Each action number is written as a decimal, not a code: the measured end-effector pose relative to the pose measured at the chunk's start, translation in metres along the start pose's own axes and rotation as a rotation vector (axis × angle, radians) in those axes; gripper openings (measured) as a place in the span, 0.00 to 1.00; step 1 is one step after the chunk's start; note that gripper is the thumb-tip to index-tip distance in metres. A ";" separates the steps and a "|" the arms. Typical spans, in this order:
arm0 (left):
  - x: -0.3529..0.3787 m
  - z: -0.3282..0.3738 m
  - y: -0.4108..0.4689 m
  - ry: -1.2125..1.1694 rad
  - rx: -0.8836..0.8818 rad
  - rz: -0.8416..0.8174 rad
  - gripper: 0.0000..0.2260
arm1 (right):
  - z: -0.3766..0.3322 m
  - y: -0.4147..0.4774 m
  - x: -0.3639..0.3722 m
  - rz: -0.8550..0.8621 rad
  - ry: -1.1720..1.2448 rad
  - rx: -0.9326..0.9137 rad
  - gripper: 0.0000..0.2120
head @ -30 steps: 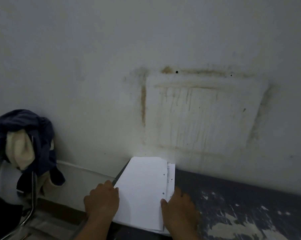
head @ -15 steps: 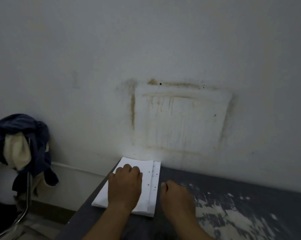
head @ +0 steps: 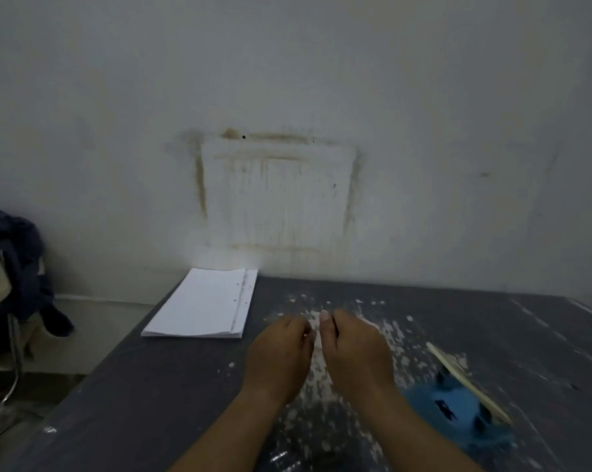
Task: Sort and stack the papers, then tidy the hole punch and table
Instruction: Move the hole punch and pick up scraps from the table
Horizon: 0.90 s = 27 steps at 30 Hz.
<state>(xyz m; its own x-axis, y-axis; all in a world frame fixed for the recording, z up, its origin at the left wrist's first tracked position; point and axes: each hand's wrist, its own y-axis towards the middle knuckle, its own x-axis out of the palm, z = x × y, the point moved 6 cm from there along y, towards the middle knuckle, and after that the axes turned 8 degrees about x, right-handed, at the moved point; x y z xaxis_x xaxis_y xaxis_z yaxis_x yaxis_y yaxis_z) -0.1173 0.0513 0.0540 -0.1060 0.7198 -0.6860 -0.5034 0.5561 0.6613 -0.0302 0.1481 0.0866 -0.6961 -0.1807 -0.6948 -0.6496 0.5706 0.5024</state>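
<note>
A squared-up stack of white punched papers [head: 199, 306] lies at the far left corner of the dark table [head: 144, 390], against the wall. My left hand [head: 277, 356] and my right hand [head: 355, 352] hover side by side over the middle of the table, to the right of the stack. Their fingers are curled and their thumbs nearly touch. Nothing plainly sits in either hand. A blue hole punch [head: 454, 407] lies near my right forearm with a pale flat strip [head: 464, 379] across its top.
White flecks and worn patches [head: 321, 383] cover the tabletop under my hands. A chair draped with dark and cream clothes [head: 12, 267] stands left of the table. The stained wall [head: 277, 199] runs directly behind the table's far edge.
Both hands left the paper stack and moved right, coming together over the table's middle. The view swung right and down, bringing the hole punch into sight.
</note>
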 end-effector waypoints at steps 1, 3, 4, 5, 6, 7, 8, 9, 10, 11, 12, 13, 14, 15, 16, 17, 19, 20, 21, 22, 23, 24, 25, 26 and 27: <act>0.008 0.013 -0.007 -0.009 0.037 -0.052 0.08 | 0.009 -0.010 -0.010 0.032 -0.014 -0.040 0.18; 0.028 0.036 -0.022 -0.014 0.119 -0.172 0.10 | 0.027 -0.033 -0.032 0.145 -0.060 -0.137 0.17; 0.039 0.047 -0.028 -0.008 0.156 -0.235 0.13 | 0.037 -0.044 -0.045 0.223 -0.079 -0.184 0.16; 0.050 0.056 -0.034 -0.005 0.180 -0.290 0.16 | 0.048 -0.054 -0.055 0.294 -0.103 -0.227 0.15; 0.061 0.066 -0.039 -0.005 0.195 -0.335 0.19 | 0.059 -0.061 -0.065 0.348 -0.128 -0.257 0.14; 0.072 0.074 -0.042 -0.007 0.204 -0.368 0.21 | 0.069 -0.067 -0.075 0.391 -0.161 -0.267 0.12; 0.081 0.081 -0.044 -0.012 0.209 -0.391 0.23 | 0.080 -0.071 -0.083 0.424 -0.202 -0.258 0.11; 0.090 0.089 -0.045 -0.020 0.217 -0.408 0.25 | 0.091 -0.073 -0.090 0.445 -0.240 -0.234 0.10; 0.097 0.097 -0.046 -0.022 0.229 -0.422 0.27 | 0.101 -0.074 -0.095 0.453 -0.266 -0.205 0.10; 0.104 0.104 -0.046 -0.018 0.243 -0.432 0.29 | 0.112 -0.075 -0.100 0.451 -0.278 -0.174 0.11; 0.110 0.111 -0.046 -0.015 0.251 -0.442 0.30 | 0.121 -0.075 -0.103 0.438 -0.278 -0.144 0.12; 0.115 0.116 -0.046 -0.012 0.254 -0.451 0.31 | 0.130 -0.074 -0.105 0.421 -0.270 -0.118 0.14; 0.119 0.121 -0.046 -0.005 0.254 -0.457 0.31 | 0.137 -0.073 -0.106 0.399 -0.263 -0.096 0.16; 0.124 0.126 -0.046 0.006 0.253 -0.463 0.32 | 0.145 -0.072 -0.108 0.365 -0.257 -0.072 0.17; 0.128 0.129 -0.046 0.013 0.244 -0.472 0.32 | 0.151 -0.071 -0.106 0.318 -0.240 -0.047 0.19; 0.130 0.130 -0.047 0.019 0.232 -0.482 0.33 | 0.156 -0.069 -0.103 0.258 -0.215 -0.016 0.20; 0.136 0.135 -0.046 0.032 0.216 -0.507 0.35 | 0.171 -0.065 -0.095 0.117 -0.180 0.066 0.25; 0.139 0.135 -0.046 0.038 0.203 -0.519 0.36 | 0.178 -0.064 -0.090 0.050 -0.155 0.100 0.27; 0.141 0.134 -0.047 0.039 0.190 -0.525 0.37 | 0.184 -0.064 -0.086 -0.005 -0.126 0.128 0.29; 0.143 0.134 -0.047 0.038 0.177 -0.530 0.37 | 0.188 -0.064 -0.083 -0.047 -0.099 0.153 0.29; 0.144 0.133 -0.047 0.037 0.169 -0.536 0.37 | 0.191 -0.065 -0.081 -0.078 -0.079 0.166 0.27; 0.144 0.132 -0.047 0.035 0.168 -0.541 0.37 | 0.193 -0.065 -0.079 -0.104 -0.065 0.177 0.26; 0.145 0.132 -0.047 0.028 0.170 -0.546 0.36 | 0.195 -0.066 -0.079 -0.126 -0.049 0.187 0.25; 0.145 0.132 -0.046 0.016 0.166 -0.555 0.36 | 0.197 -0.066 -0.078 -0.139 -0.026 0.199 0.25; 0.145 0.132 -0.045 0.003 0.160 -0.566 0.35 | 0.200 -0.066 -0.078 -0.145 0.001 0.210 0.24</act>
<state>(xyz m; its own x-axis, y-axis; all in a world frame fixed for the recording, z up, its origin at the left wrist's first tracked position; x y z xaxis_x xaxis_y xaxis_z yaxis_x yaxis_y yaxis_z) 0.0026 0.1853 -0.0350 0.1393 0.2913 -0.9464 -0.3467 0.9096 0.2289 0.1279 0.2848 0.0043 -0.6006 -0.2731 -0.7515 -0.6649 0.6926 0.2797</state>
